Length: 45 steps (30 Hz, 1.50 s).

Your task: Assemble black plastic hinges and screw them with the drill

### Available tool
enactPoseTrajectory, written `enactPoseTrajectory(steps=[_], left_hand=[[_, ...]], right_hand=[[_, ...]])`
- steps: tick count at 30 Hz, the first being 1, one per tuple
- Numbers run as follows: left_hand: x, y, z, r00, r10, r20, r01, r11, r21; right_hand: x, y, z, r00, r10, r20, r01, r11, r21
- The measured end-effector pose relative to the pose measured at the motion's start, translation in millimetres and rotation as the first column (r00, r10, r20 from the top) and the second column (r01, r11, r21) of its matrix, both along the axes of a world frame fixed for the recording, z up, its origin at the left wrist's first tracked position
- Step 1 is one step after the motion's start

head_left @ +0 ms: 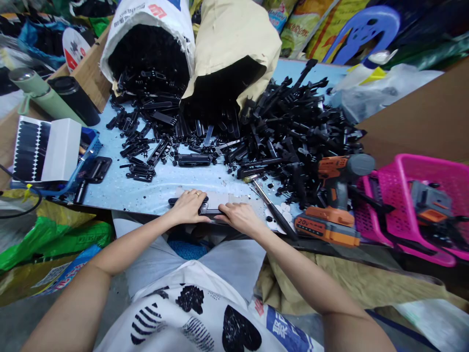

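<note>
Black part [174,201] under the left hand [188,205] lies at the near edge of the blue counter [157,183], left of the hammer [273,208] and well apart from it. Its left end sticks out past the hand; the fingers and thumb are closed over its middle. The right hand [240,215] rests just left of the hammer handle, fingertips at the other end of the same work; its palm hides whether those fingers grip or only press, so I cannot tell. A pale board [220,198] shows between the hands and runs toward the hammer.

Beyond the hammer spreads a heap of loose black pieces [282,132], with a white sack [154,19] and a tan sack [234,39] lying open farther back, to its left. Right of the hammer sits an orange drill [331,205], then a pink basket [406,195].

The step in hand appears to be steadying or lining up the part with both hands, while the hammer lies unheld. My judgement is that the next move calls for keeping the piece flat and square under the left fingers, freeing the right hand only once it sits firmly.
</note>
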<state>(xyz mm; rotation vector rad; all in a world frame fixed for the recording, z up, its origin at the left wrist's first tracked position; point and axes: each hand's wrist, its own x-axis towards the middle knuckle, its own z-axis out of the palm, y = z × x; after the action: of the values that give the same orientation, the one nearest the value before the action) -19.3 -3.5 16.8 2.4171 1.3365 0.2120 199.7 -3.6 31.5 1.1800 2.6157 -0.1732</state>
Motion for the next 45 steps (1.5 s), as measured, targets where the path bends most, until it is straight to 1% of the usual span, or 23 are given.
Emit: enactPoseTrajectory(steps=[3, 8, 13, 16, 19, 20, 21, 22, 23, 24, 25, 27, 29, 32, 34, 35, 36, 37, 39, 40, 41, 43, 45], left_hand=[[-0.5, -2.9, -1.2, 0.999, 0.044, 0.021, -0.044, 0.999, 0.014], [-7.3, -6.4, -12.0, 0.996, 0.011, 0.087, -0.019, 0.996, 0.091], [-8.5, -11.0, -20.3, 0.983, 0.015, 0.185, -0.041, 0.99, 0.135], [-4.9, -10.7, -16.3, 0.981, 0.011, 0.193, -0.031, 0.994, 0.103], [-10.0, 6.6, -9.4, 0.979, -0.013, 0.201, 0.001, 0.998, 0.057], [-15.7, 17.8, -7.8, 0.975, 0.053, 0.214, -0.065, 0.997, 0.052], [-23.5, 31.2, -7.2, 0.961, 0.169, 0.219, -0.185, 0.981, 0.054], [-32.8, 46.1, -7.5, 0.925, 0.318, 0.21, -0.337, 0.94, 0.06], [-42.7, 61.5, -8.9, 0.863, 0.474, 0.173, -0.491, 0.868, 0.073], [-52.3, 76.1, -11.3, 0.812, 0.573, 0.109, -0.582, 0.809, 0.087], [-60.6, 89.2, -14.4, 0.785, 0.619, 0.034, -0.619, 0.779, 0.096], [-71.0, 108.3, -21.2, 0.781, 0.617, -0.096, -0.61, 0.786, 0.098], [-73.0, 116.8, -25.9, 0.793, 0.59, -0.149, -0.583, 0.807, 0.096], [-69.7, 113.3, -24.9, 0.791, 0.607, -0.076, -0.599, 0.794, 0.099], [-70.0, 101.4, -19.4, 0.769, 0.633, 0.083, -0.638, 0.769, 0.045], [-71.3, 92.4, -16.1, 0.73, 0.654, 0.199, -0.662, 0.749, -0.029], [-73.0, 81.5, -12.9, 0.656, 0.68, 0.326, -0.677, 0.722, -0.144], [-74.8, 69.1, -10.0, 0.546, 0.711, 0.442, -0.66, 0.691, -0.295], [-77.5, 41.8, -5.8, 0.283, 0.778, 0.562, -0.504, 0.619, -0.603], [-78.0, 28.5, -4.5, 0.173, 0.808, 0.563, -0.396, 0.58, -0.712], [-78.0, 16.5, -3.8, 0.095, 0.833, 0.545, -0.302, 0.546, -0.781], [-76.8, -1.8, -3.9, 0.019, 0.862, 0.507, -0.194, 0.501, -0.844], [-74.8, -12.0, -5.2, -0.01, 0.87, 0.493, -0.161, 0.485, -0.859]], right_hand=[[-1.1, -7.0, 7.9, 1.0, -0.001, -0.011, 0.002, 0.995, 0.096], [-4.2, -12.0, 25.4, 1.0, -0.016, -0.008, 0.017, 0.99, 0.141], [-0.8, -4.5, 39.0, 0.996, 0.091, -0.013, -0.088, 0.984, 0.154], [5.4, 4.7, 33.7, 0.992, 0.122, -0.034, -0.116, 0.982, 0.152], [13.6, 13.3, 15.8, 0.986, 0.144, -0.085, -0.131, 0.981, 0.146], [16.1, 15.0, 8.5, 0.983, 0.151, -0.107, -0.134, 0.98, 0.148], [18.1, 16.2, 1.4, 0.98, 0.155, -0.127, -0.136, 0.979, 0.15], [19.5, 17.0, -5.0, 0.977, 0.157, -0.145, -0.135, 0.98, 0.148], [19.9, 17.8, -10.4, 0.975, 0.157, -0.158, -0.136, 0.981, 0.138], [19.1, 19.5, -14.6, 0.974, 0.151, -0.167, -0.13, 0.983, 0.127], [17.0, 22.6, -17.3, 0.975, 0.135, -0.174, -0.114, 0.986, 0.122], [9.1, 35.5, -19.6, 0.981, 0.062, -0.182, -0.033, 0.986, 0.161], [-2.1, 57.4, -19.5, 0.981, -0.065, -0.182, 0.111, 0.961, 0.255], [-17.9, 95.2, -19.2, 0.956, -0.255, -0.146, 0.291, 0.898, 0.33], [-23.3, 110.7, -19.1, 0.943, -0.312, -0.114, 0.332, 0.895, 0.299], [-23.8, 113.4, -18.5, 0.938, -0.325, -0.118, 0.346, 0.897, 0.274], [-22.9, 112.5, -17.4, 0.931, -0.334, -0.146, 0.361, 0.9, 0.245], [-20.9, 108.4, -15.7, 0.92, -0.336, -0.201, 0.375, 0.904, 0.205], [-15.1, 93.6, -10.5, 0.876, -0.317, -0.363, 0.368, 0.927, 0.079], [-12.2, 84.5, -7.3, 0.843, -0.295, -0.451, 0.334, 0.943, 0.007], [-9.8, 75.4, -4.1, 0.802, -0.269, -0.533, 0.287, 0.957, -0.052], [-7.5, 59.0, 1.4, 0.726, -0.231, -0.648, 0.206, 0.972, -0.116], [-8.6, 46.8, 4.1, 0.69, -0.209, -0.693, 0.165, 0.978, -0.131]])
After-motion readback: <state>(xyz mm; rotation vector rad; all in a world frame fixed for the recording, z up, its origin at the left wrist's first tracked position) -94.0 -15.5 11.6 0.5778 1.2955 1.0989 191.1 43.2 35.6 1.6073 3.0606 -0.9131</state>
